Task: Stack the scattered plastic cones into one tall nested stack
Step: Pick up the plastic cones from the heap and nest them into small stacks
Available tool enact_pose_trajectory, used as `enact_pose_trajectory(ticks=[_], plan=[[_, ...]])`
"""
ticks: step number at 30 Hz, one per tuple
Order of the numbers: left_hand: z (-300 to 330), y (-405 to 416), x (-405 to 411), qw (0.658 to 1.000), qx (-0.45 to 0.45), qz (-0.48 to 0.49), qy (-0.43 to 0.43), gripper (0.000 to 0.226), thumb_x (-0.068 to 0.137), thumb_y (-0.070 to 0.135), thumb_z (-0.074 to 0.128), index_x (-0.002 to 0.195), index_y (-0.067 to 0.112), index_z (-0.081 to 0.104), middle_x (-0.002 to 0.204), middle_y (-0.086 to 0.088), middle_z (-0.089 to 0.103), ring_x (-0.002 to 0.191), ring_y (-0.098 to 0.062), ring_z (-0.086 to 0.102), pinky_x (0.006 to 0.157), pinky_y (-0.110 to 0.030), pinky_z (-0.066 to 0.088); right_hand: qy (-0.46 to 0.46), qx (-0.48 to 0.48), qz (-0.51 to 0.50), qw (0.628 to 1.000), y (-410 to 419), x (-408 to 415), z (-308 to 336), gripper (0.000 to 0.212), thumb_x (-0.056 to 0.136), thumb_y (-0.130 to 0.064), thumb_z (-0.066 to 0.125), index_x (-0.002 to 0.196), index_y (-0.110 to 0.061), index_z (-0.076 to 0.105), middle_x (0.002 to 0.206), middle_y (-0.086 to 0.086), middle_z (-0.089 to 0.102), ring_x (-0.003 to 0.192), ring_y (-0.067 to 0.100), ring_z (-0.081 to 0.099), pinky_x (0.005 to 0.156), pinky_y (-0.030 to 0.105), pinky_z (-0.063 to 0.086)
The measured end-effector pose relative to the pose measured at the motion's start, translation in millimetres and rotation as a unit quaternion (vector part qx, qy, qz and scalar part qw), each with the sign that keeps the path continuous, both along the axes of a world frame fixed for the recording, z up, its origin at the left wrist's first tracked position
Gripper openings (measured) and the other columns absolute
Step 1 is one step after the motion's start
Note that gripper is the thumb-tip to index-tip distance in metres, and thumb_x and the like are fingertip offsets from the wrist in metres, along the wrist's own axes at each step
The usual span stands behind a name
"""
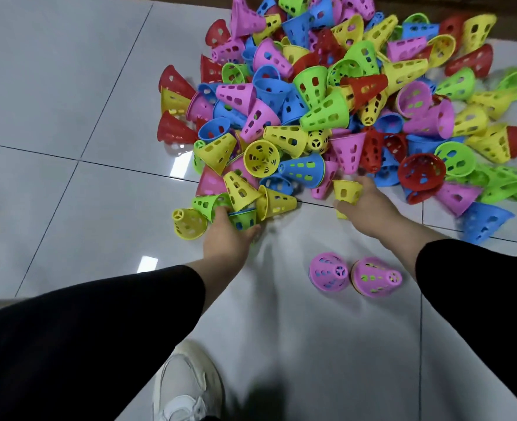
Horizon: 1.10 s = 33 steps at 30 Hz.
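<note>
L hand point(227, 235) gripping green cone point(243, 218) at pile point(327, 101) edge on floor point(53, 117); R hand point(369, 205) pinching yellow cone point(347, 191). Cones looking light, stiff, perforated, slick – best gripping by rim, wide end down.

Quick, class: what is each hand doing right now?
Left hand: grips a green cone.
Right hand: grips a yellow cone.

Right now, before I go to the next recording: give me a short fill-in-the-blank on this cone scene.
1. The right hand grips a ___ cone.
2. The left hand holds a green cone at the near edge of the ___.
3. The two cones standing apart between the arms are ___.

Missing words: yellow; pile; pink
</note>
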<state>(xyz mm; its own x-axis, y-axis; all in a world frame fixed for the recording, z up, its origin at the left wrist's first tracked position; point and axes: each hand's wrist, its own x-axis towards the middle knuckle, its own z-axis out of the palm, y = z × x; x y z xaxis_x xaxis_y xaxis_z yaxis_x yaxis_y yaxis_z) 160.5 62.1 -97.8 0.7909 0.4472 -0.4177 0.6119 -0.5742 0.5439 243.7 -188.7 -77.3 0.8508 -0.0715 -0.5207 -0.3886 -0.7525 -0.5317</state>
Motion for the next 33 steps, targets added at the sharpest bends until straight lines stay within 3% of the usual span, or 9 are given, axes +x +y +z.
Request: enact_pose_trajectory(ticks=[6, 9, 12, 14, 17, 21, 26, 30, 33], plan=[[-3, 4, 2, 1.0, 0.014, -0.011, -0.006, 0.05, 0.078, 0.055, 0.074, 0.095, 0.015, 0.049, 0.082, -0.001, 0.059, 0.082, -0.029, 0.059, 0.062, -0.032, 0.036, -0.012, -0.043, -0.025, 0.999, 4, 4, -4, 0.056, 0.089, -0.046, 0.067, 0.125, -0.008, 0.045, 0.112, 0.011, 0.059, 0.104, 0.032, 0.058, 0.074, 0.031, 0.038], [7, 6, -8, 0.999, 0.006, -0.017, -0.029, 0.049, 0.078, 0.058, 0.073, 0.089, 0.016, 0.049, 0.078, 0.001, 0.056, 0.075, -0.024, 0.054, 0.059, -0.033, 0.032, -0.039, -0.032, -0.02, 0.999, 1, 1, 3, 0.029, 0.088, -0.047, 0.068, 0.093, -0.024, 0.051, 0.097, 0.001, 0.052, 0.087, 0.023, 0.05, 0.063, 0.028, 0.033], [22, 5, -23, 0.997, -0.025, -0.037, -0.062, 0.046, 0.077, 0.058, 0.075, 0.075, 0.023, 0.044, 0.068, 0.006, 0.05, 0.061, -0.009, 0.045, 0.053, -0.027, 0.03, -0.084, -0.001, -0.051, 0.995, -7, -6, 13, 0.035, 0.083, -0.046, 0.073, 0.075, -0.019, 0.053, 0.079, 0.0, 0.055, 0.07, 0.019, 0.05, 0.052, 0.025, 0.032], [31, 4, -32, 0.993, -0.067, -0.043, -0.088, 0.047, 0.077, 0.054, 0.076, 0.07, 0.022, 0.042, 0.063, 0.006, 0.044, 0.055, -0.01, 0.039, 0.05, -0.022, 0.027, -0.125, 0.044, -0.079, 0.988, -14, -12, 23, 0.039, 0.081, -0.045, 0.076, 0.074, -0.009, 0.062, 0.07, -0.003, 0.063, 0.062, 0.013, 0.053, 0.053, 0.025, 0.036], [45, -4, -36, 0.982, -0.138, -0.054, -0.119, 0.051, 0.078, 0.049, 0.077, 0.07, 0.015, 0.04, 0.063, 0.001, 0.041, 0.056, -0.011, 0.031, 0.052, -0.025, 0.027, -0.158, 0.088, -0.078, 0.98, -28, -26, 47, 0.042, 0.082, -0.043, 0.076, 0.063, -0.011, 0.056, 0.05, -0.01, 0.052, 0.043, 0.001, 0.043, 0.049, 0.02, 0.032], [73, -29, -37, 0.964, -0.161, -0.133, -0.162, 0.045, 0.081, 0.033, 0.078, 0.074, 0.011, 0.039, 0.064, 0.002, 0.037, 0.054, -0.008, 0.03, 0.049, -0.02, 0.028, -0.15, 0.097, -0.03, 0.984, -56, -50, 79, 0.043, 0.078, -0.046, 0.078, 0.076, -0.013, 0.051, 0.06, -0.004, 0.048, 0.047, 0.005, 0.038, 0.05, 0.027, 0.032], [100, -56, -44, 0.937, -0.176, -0.266, -0.142, 0.04, 0.079, 0.031, 0.08, 0.092, 0.02, 0.043, 0.065, 0.007, 0.058, 0.051, -0.005, 0.052, 0.049, -0.018, 0.042, -0.11, -0.069, 0.129, 0.983, -83, -82, 126, 0.046, 0.078, -0.051, 0.076, 0.107, -0.031, 0.046, 0.081, -0.006, 0.053, 0.07, 0.013, 0.05, 0.059, 0.03, 0.036], [96, -62, -48, 0.898, -0.035, -0.426, -0.104, 0.05, 0.078, 0.039, 0.077, 0.109, 0.022, 0.042, 0.083, 0.007, 0.054, 0.075, -0.019, 0.054, 0.062, -0.029, 0.037, -0.051, -0.175, 0.269, 0.946, -88, -108, 122, 0.074, 0.081, -0.053, 0.071, 0.143, -0.03, 0.037, 0.12, 0.009, 0.06, 0.106, 0.03, 0.058, 0.078, 0.032, 0.04], [89, -73, -40, 0.837, 0.076, -0.54, -0.041, 0.059, 0.077, 0.038, 0.073, 0.124, 0.021, 0.042, 0.103, -0.005, 0.057, 0.089, -0.03, 0.059, 0.07, -0.034, 0.046, -0.028, -0.206, 0.309, 0.928, -79, -119, 94, 0.088, 0.084, -0.052, 0.068, 0.154, -0.025, 0.024, 0.123, 0.013, 0.059, 0.114, 0.033, 0.057, 0.085, 0.035, 0.043]])
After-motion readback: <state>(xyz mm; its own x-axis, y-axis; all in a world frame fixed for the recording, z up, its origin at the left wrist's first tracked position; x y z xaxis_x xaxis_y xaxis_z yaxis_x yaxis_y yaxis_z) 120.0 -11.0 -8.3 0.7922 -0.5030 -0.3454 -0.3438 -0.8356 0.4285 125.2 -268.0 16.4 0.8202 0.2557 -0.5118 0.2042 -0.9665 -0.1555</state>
